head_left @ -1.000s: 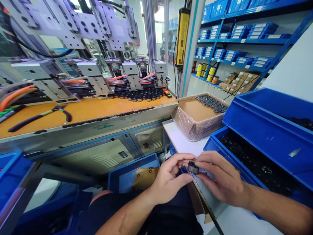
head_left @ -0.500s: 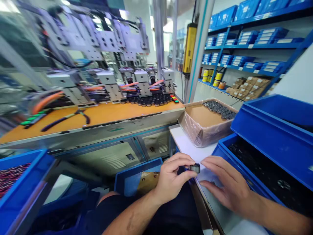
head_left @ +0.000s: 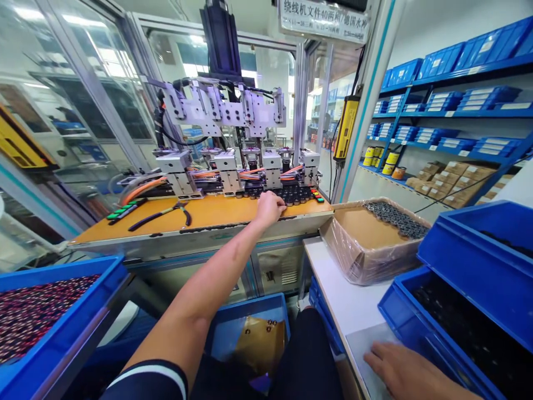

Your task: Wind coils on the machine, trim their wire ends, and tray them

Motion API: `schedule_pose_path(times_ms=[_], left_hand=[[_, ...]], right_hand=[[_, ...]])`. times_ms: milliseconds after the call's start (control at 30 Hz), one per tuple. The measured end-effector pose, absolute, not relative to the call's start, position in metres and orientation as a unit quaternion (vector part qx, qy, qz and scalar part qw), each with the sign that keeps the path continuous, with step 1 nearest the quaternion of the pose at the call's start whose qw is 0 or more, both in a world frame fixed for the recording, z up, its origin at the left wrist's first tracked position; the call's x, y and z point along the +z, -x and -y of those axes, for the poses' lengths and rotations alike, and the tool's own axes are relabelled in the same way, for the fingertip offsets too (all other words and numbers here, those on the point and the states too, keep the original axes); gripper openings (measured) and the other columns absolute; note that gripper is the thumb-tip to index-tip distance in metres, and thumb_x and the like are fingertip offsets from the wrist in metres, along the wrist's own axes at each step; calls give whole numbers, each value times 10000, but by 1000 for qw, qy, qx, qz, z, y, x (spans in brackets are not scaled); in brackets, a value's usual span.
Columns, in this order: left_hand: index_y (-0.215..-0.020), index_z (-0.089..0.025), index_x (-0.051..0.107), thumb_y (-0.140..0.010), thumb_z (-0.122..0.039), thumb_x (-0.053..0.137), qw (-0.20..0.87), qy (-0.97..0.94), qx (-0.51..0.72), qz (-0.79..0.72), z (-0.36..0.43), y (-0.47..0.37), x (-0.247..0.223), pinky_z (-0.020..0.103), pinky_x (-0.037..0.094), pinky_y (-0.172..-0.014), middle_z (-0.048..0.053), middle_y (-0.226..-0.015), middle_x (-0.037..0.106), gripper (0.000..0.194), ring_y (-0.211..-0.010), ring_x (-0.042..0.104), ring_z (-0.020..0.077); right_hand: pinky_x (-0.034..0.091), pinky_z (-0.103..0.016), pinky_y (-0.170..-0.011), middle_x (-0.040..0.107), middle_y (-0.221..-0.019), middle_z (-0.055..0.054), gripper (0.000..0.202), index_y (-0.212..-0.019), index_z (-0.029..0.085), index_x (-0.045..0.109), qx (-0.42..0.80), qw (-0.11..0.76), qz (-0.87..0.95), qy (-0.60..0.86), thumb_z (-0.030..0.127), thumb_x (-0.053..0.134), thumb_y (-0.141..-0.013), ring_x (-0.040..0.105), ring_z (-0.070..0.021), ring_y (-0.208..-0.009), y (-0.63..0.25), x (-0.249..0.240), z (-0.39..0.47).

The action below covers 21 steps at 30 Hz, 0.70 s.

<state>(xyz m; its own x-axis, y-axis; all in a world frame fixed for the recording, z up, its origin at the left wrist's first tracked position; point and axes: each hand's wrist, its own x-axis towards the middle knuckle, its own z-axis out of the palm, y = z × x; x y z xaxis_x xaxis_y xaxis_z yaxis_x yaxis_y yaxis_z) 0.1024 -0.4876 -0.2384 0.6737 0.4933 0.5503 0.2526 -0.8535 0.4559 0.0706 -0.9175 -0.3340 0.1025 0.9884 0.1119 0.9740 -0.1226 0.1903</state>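
Observation:
My left hand (head_left: 270,208) reaches forward over the orange worktop (head_left: 216,214), its fingers pinched together. It is beside a cluster of small dark round parts (head_left: 295,195) at the foot of the machine. Whatever lies between the fingertips is hidden. My right hand (head_left: 400,366) rests low on the side table, palm down with fingers stretched out, on a grey sheet (head_left: 366,344). Close by it stands a blue bin (head_left: 402,311) of black parts.
A winding machine (head_left: 233,172) stands behind the worktop. Pliers (head_left: 160,215) lie on its left part. A plastic-lined carton (head_left: 353,250) holds dark rings. Below are a blue bin (head_left: 220,333) and, at left, a blue bin (head_left: 112,272) of red-and-dark parts.
My left hand has moved from above the side table, where it pinched a dark notched ring, forward to the worktop. My right hand has dropped down onto the side table. The view has shifted.

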Motion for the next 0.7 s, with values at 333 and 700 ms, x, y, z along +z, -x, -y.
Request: schedule_pose_path(times_ms=[333,700], left_hand=[[-1157,-163,665,-778,-413,704,92,-910,337,-223,482,-111,-246,433,414,-969,146,-1171,615,456,-1156,496,323],[-1172,-128,635,-834,-373,670,103,-972,211,27,614,-214,-224,423,399,-1031,154,-1207,626,418,-1186,525,303]], right_hand=[[602,-254,-818,702,-1072,-51,242,-1134,226,644,121,-147,-541,-819,347,551,-946,703,-194,-941,-152,-287,964],[584,-280,-509,735,-706,-52,278,-721,241,712,69,-142,-491,-857,139,454,-749,705,-225,-593,-182,-321,997]])
